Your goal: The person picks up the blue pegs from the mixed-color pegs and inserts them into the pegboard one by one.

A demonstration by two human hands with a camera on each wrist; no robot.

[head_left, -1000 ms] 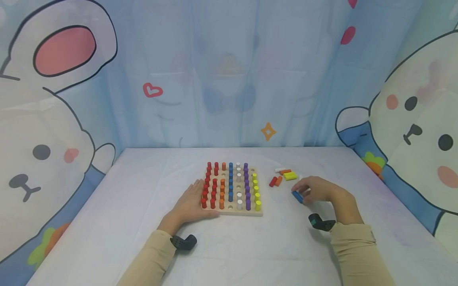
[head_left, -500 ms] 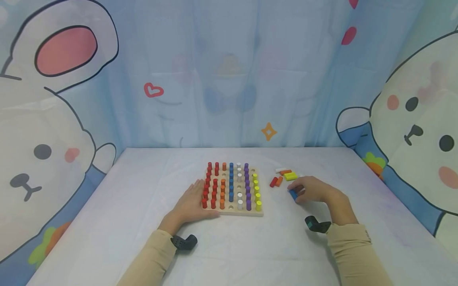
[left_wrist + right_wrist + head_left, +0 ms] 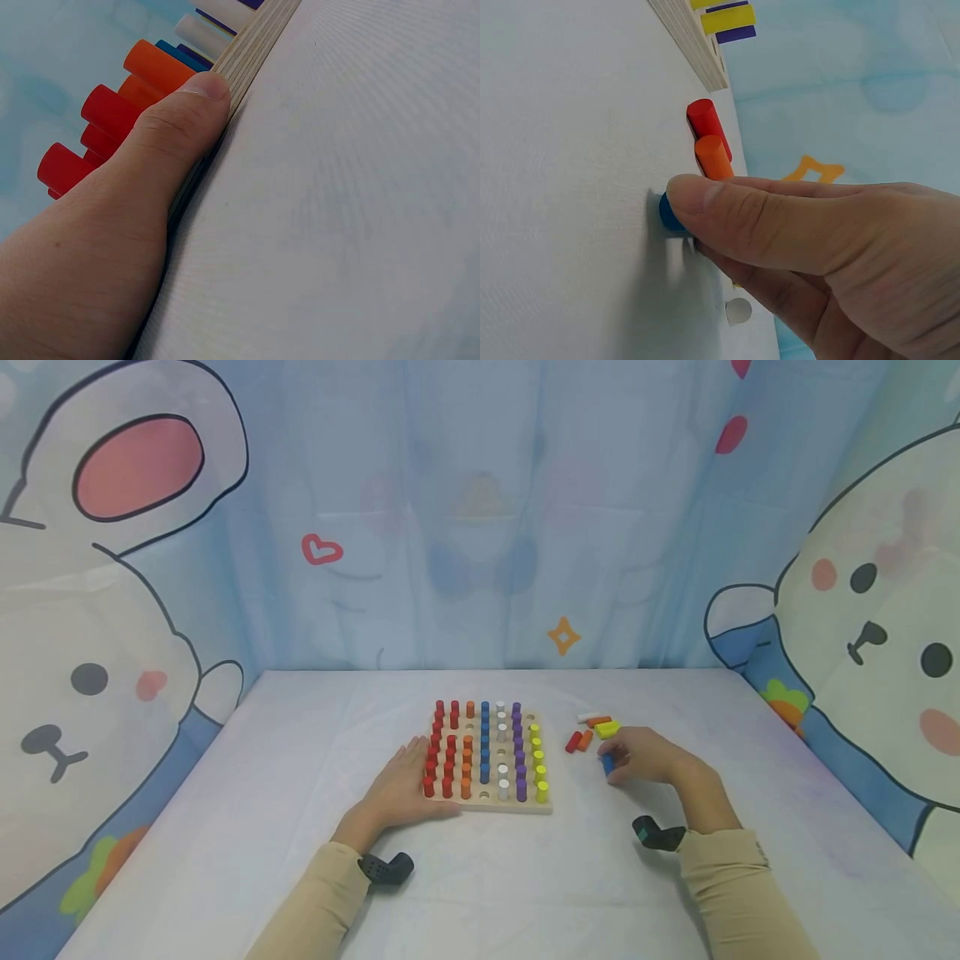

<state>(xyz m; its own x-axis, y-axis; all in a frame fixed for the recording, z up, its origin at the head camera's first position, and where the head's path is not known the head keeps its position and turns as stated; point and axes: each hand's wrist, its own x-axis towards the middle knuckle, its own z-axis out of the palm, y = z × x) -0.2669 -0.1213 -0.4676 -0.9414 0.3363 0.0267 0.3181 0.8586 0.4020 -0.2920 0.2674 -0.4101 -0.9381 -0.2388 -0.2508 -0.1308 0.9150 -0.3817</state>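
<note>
A wooden pegboard (image 3: pixel 517 807) stands on the white cloth with rows of red, orange, blue, white, purple and yellow pegs upright in it; a few holes are bare. My left hand (image 3: pixel 393 785) lies against its near left corner, fingers straight along the left side. In the left wrist view the thumb (image 3: pixel 172 124) presses along the board's layered front edge. Right of the board, my right hand (image 3: pixel 652 756) pinches a blue peg (image 3: pixel 607 766) between thumb and fingers. The right wrist view shows this blue peg's end (image 3: pixel 669 215) beside the thumb tip, low over the cloth.
Loose pegs lie between the board and my right hand: a red one (image 3: pixel 573 742), an orange one (image 3: pixel 585 741), and yellow (image 3: pixel 606 729), orange and white ones behind. Another white peg (image 3: pixel 739 310) shows below the fingers in the right wrist view. A patterned curtain (image 3: pixel 480 568) hangs behind the table.
My right hand has moved a little left toward the board with the blue peg, which has turned to stand steeper in view. The left hand and the board have stayed in place.
</note>
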